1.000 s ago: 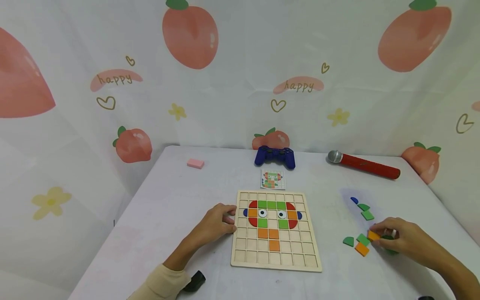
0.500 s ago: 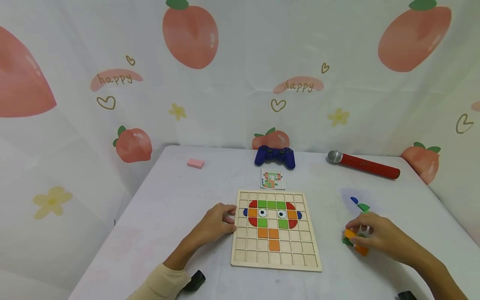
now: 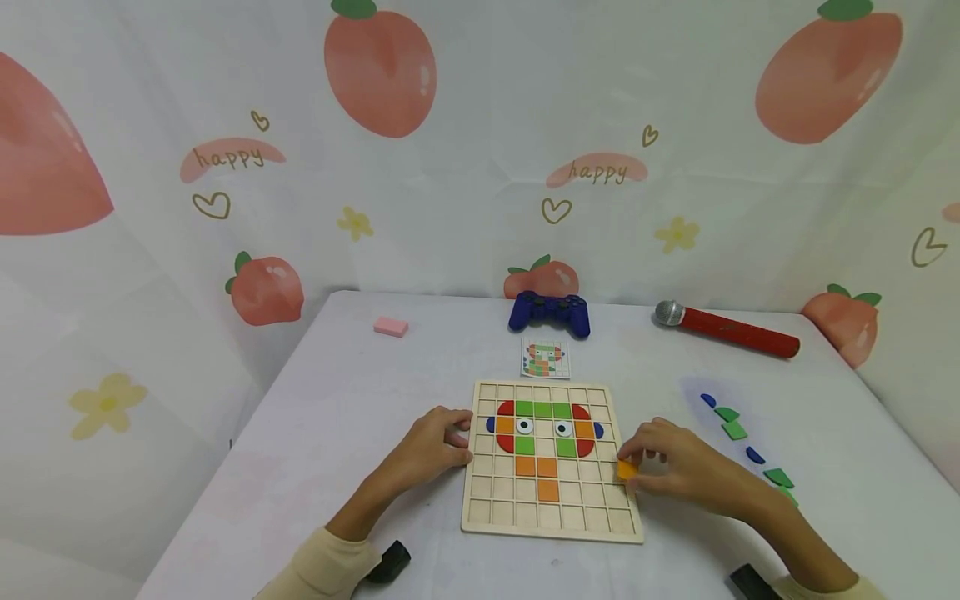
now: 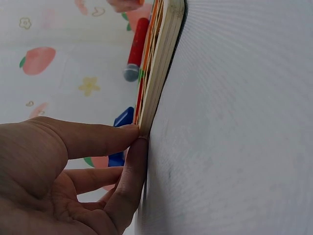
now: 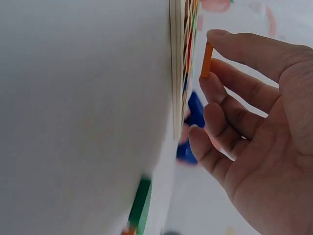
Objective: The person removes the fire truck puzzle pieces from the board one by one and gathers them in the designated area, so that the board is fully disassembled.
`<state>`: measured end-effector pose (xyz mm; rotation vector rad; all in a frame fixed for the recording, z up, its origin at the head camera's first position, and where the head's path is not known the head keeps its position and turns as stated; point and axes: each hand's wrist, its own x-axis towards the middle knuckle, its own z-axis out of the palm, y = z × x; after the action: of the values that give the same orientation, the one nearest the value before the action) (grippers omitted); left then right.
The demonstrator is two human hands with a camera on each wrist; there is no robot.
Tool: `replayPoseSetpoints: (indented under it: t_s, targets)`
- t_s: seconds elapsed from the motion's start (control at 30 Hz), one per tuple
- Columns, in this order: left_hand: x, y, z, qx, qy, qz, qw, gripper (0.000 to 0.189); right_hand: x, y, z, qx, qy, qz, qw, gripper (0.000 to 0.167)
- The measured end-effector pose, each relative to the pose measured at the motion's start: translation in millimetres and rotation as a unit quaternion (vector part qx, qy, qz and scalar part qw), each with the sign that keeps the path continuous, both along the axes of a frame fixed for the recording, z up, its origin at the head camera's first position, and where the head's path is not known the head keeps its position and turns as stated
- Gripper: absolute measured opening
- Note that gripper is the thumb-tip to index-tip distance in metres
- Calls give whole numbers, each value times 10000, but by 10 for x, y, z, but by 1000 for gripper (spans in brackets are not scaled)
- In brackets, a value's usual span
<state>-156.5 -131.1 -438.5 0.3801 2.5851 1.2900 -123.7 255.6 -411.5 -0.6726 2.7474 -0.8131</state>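
A wooden grid board (image 3: 510,517) lies in the middle of the table, with red, green, orange and blue tiles and two eye pieces forming a face pattern. My left hand (image 3: 427,450) holds the board's left edge; in the left wrist view its thumb and a finger (image 4: 134,169) meet that edge. Just above the board's right rim, my right hand (image 3: 678,467) pinches an orange tile (image 3: 627,471) between thumb and fingers. The right wrist view shows this tile (image 5: 207,59) edge-on, with the other fingers loosely bent.
Loose tiles lie to the right, among them a green square (image 3: 735,430) and a blue half-round (image 3: 708,401); my right arm hides others. Behind the board are a small pattern card (image 3: 546,358) and a blue game controller (image 3: 550,312). A red microphone (image 3: 731,329) and a pink block (image 3: 392,327) lie farther back.
My right hand has carried the orange tile left, from the loose tiles to the board's right rim. My left hand and the board have stayed in place.
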Motion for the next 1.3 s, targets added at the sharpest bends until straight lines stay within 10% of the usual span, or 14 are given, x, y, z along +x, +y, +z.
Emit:
replayPoseSetpoints:
  t_s: [0.53, 1.3]
  targets:
    - [-4, 15, 12, -56, 5, 4, 10000, 61, -41, -612, -22, 22, -3, 900, 9959, 22]
    - [-6, 11, 3, -42, -57, 15, 10000, 60, 100, -924, -45, 203, -413, 1168, 9921, 21]
